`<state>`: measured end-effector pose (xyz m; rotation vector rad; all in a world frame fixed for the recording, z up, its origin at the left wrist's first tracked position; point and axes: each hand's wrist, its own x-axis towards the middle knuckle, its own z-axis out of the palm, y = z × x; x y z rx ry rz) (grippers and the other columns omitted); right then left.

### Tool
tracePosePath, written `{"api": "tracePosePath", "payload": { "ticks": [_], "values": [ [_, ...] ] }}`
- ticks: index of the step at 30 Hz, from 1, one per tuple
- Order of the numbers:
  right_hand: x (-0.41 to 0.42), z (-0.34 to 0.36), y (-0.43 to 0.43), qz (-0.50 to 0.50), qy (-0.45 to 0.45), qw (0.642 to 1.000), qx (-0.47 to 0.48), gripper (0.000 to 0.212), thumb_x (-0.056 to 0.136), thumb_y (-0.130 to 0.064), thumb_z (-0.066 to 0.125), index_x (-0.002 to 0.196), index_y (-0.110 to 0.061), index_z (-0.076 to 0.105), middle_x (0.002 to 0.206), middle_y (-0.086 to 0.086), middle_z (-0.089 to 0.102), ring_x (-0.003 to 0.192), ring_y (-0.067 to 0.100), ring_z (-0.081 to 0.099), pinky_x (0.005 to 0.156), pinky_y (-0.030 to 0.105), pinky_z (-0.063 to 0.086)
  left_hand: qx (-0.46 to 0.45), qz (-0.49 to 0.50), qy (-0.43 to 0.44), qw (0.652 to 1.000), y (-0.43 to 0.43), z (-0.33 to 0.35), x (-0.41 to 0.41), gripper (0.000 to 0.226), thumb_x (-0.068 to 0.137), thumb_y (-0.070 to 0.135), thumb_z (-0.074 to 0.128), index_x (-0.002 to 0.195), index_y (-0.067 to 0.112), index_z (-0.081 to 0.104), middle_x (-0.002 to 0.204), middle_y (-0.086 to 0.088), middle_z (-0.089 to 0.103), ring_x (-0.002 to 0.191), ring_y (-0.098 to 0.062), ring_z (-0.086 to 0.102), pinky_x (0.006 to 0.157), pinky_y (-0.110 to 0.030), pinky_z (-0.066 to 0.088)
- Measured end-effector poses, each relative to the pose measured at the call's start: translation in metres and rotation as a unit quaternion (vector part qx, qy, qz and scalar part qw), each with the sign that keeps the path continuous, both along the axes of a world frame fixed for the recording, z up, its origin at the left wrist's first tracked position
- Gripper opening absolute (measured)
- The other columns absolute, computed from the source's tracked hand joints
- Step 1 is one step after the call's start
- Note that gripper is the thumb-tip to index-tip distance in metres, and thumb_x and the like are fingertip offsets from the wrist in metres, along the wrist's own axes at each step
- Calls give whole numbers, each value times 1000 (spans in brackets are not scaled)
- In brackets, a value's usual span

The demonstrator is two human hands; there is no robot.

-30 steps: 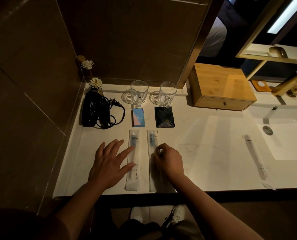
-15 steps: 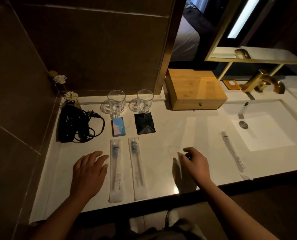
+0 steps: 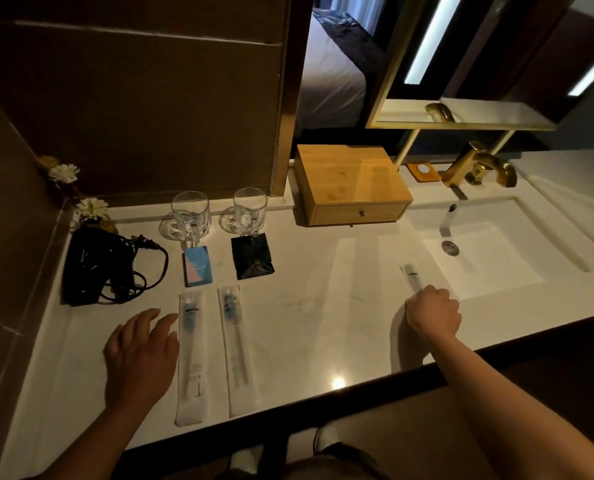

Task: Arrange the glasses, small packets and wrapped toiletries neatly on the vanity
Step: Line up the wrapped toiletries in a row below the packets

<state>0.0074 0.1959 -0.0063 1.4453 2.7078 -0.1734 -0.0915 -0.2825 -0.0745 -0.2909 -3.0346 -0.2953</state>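
Two clear glasses (image 3: 190,211) (image 3: 250,207) stand at the back of the white vanity (image 3: 323,306). A blue packet (image 3: 198,266) lies in front of the left glass and a black packet (image 3: 252,258) in front of the right one. Nearer me, two long wrapped toiletries (image 3: 191,355) (image 3: 236,348) lie side by side, pointing away from me. My left hand (image 3: 141,351) rests flat and open just left of them. A third wrapped toiletry (image 3: 411,277) lies beside the sink, and my right hand (image 3: 434,311) is curled over its near end, hiding that end.
A black hair dryer with coiled cord (image 3: 94,265) sits at the left by white flowers (image 3: 91,207). A wooden drawer box (image 3: 351,181) stands at the back centre. The sink basin (image 3: 489,258) and gold faucet (image 3: 475,164) are on the right. The front edge runs close to my arms.
My right hand left the second wrapped toiletry and travelled right to the third one by the sink, closing on its near end. My left hand slid off the first wrapped toiletry to its left.
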Motion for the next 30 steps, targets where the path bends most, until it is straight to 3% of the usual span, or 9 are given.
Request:
{"api": "tracePosePath", "payload": {
  "ticks": [3, 7, 9, 15, 19, 22, 26, 30],
  "values": [
    [-1, -3, 2, 10, 12, 1000, -4, 31, 96, -28, 50, 113, -2, 54, 115, 22, 56, 103, 42, 54, 81, 44, 47, 4, 2, 4, 1000, 2, 6, 2, 50, 90, 38, 34, 126, 22, 64, 135, -11, 60, 125, -36, 52, 108, -56, 35],
    [1, -2, 8, 61, -1, 998, 30, 16, 94, -18, 50, 96, -6, 60, 83, 9, 54, 69, 27, 51, 57, 32, 40, 7, 3, 5, 1000, 4, 9, 4, 50, 89, 36, 36, 126, 20, 65, 134, -12, 61, 123, -37, 54, 106, -57, 36],
    [1, -2, 11, 83, -14, 996, 31, 12, 92, -19, 54, 92, -8, 60, 77, 5, 50, 62, 23, 48, 51, 30, 37, 6, 1, 4, 1000, 4, 10, 3, 50, 89, 38, 35, 126, 21, 65, 133, -11, 61, 122, -36, 54, 106, -56, 36],
    [1, -8, 16, -44, 90, 990, -100, 16, 82, -22, 63, 86, -7, 58, 81, 12, 67, 69, 31, 62, 52, 29, 39, 6, 0, 0, 1000, 3, 10, 3, 50, 90, 38, 34, 126, 22, 64, 134, -10, 60, 123, -35, 53, 107, -55, 36],
    [-1, -7, 11, -51, 94, 987, -123, 13, 85, -22, 63, 87, -10, 61, 81, 10, 66, 71, 29, 62, 56, 30, 42, 7, -2, 2, 1000, 2, 7, 2, 49, 90, 38, 35, 125, 22, 64, 134, -11, 60, 122, -35, 53, 106, -55, 36],
    [-3, -2, -2, -48, 150, 976, -149, 12, 87, -22, 60, 89, -10, 62, 83, 10, 66, 67, 23, 58, 53, 27, 40, 4, -3, 2, 1000, 1, 6, 3, 49, 90, 38, 35, 126, 22, 64, 133, -10, 60, 122, -34, 53, 105, -54, 37],
    [-9, 14, -49, 63, 205, 962, -168, 13, 88, -26, 61, 85, -13, 63, 73, 1, 64, 65, 21, 61, 52, 26, 39, 0, -5, 0, 1000, 0, 7, 3, 51, 90, 40, 33, 125, 21, 64, 133, -11, 60, 121, -34, 54, 104, -54, 37],
    [-16, 14, -119, 216, 164, 948, -167, 10, 82, -28, 65, 87, -19, 65, 69, -2, 63, 66, 21, 60, 55, 28, 34, -11, -5, -18, 1000, 1, 8, 2, 50, 90, 40, 34, 127, 22, 63, 134, -10, 60, 123, -33, 53, 104, -54, 38]
  ]
}}
